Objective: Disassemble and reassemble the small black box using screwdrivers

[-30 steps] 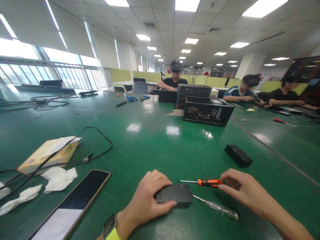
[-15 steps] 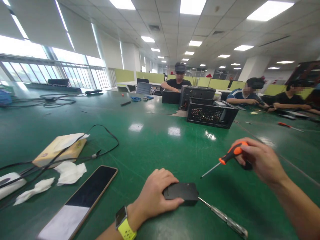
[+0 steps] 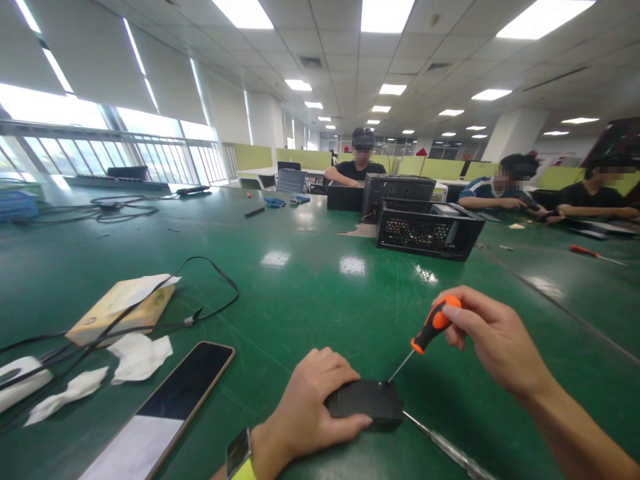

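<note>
Black box (image 3: 367,404): the left hand (image 3: 319,401) is gripping it while the right hand (image 3: 493,341) is probably seating a gripped screwdriver (image 3: 429,328), needing alignment.

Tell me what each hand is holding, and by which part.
The right hand holds the screwdriver by its orange-and-black handle; the left hand grips the black box by its left end.
</note>
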Action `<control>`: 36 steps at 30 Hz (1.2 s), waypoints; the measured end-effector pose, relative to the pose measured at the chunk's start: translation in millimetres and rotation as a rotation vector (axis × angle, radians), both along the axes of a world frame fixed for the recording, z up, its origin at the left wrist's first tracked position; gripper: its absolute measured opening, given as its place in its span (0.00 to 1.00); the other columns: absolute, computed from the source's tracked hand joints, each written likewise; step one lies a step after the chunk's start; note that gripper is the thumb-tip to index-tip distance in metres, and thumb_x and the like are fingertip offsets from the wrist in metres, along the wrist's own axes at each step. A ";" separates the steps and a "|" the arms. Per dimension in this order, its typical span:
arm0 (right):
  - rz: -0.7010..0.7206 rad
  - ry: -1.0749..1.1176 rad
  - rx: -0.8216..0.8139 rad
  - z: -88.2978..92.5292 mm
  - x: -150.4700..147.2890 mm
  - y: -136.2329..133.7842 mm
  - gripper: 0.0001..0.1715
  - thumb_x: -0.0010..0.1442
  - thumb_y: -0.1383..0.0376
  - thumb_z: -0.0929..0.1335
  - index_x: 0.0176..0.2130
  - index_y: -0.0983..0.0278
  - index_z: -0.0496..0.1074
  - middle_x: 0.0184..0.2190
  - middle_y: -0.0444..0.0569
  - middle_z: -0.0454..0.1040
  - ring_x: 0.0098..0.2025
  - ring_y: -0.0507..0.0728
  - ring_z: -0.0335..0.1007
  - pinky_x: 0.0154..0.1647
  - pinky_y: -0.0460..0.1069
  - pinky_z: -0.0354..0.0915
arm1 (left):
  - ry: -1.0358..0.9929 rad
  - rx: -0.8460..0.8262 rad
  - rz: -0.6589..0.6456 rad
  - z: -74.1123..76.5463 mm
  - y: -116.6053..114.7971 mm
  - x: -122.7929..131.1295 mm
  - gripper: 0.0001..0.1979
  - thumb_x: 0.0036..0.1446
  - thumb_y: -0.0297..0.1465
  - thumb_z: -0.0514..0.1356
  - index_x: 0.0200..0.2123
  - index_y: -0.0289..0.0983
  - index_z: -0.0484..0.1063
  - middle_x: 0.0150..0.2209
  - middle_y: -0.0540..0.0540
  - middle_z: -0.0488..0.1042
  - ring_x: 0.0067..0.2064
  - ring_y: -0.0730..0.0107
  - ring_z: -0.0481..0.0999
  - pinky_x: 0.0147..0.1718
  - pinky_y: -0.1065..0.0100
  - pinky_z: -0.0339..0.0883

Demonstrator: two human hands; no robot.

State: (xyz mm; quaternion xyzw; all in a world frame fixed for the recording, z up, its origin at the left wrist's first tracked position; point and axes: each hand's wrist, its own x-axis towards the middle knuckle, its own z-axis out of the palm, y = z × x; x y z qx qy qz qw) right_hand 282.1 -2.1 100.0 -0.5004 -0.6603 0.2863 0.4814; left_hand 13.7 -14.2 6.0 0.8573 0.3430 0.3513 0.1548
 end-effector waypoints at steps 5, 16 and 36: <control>0.072 -0.107 -0.006 -2.8 -0.5 5.1 0.14 0.62 0.56 0.65 0.36 0.64 0.73 0.19 0.41 0.67 0.22 0.51 0.61 0.23 0.46 0.60 | 0.008 -0.016 0.003 -1.3 0.5 0.2 0.17 0.47 0.40 0.69 0.40 0.39 0.76 0.35 0.45 0.77 0.36 0.59 0.73 0.36 0.60 0.63; 0.101 -0.163 0.051 4.3 -0.8 0.5 0.12 0.62 0.58 0.65 0.35 0.63 0.74 0.25 0.43 0.72 0.24 0.50 0.63 0.24 0.45 0.60 | 0.015 -0.020 0.004 0.8 -1.1 0.3 0.18 0.47 0.41 0.68 0.39 0.38 0.76 0.34 0.45 0.77 0.35 0.59 0.73 0.35 0.61 0.62; 0.122 -0.199 0.085 2.9 -0.6 -1.2 0.12 0.63 0.58 0.65 0.38 0.63 0.73 0.28 0.44 0.72 0.25 0.51 0.65 0.26 0.46 0.63 | 0.005 -0.026 0.001 0.9 -1.4 -0.1 0.18 0.46 0.39 0.70 0.39 0.37 0.76 0.35 0.45 0.77 0.35 0.59 0.74 0.35 0.61 0.62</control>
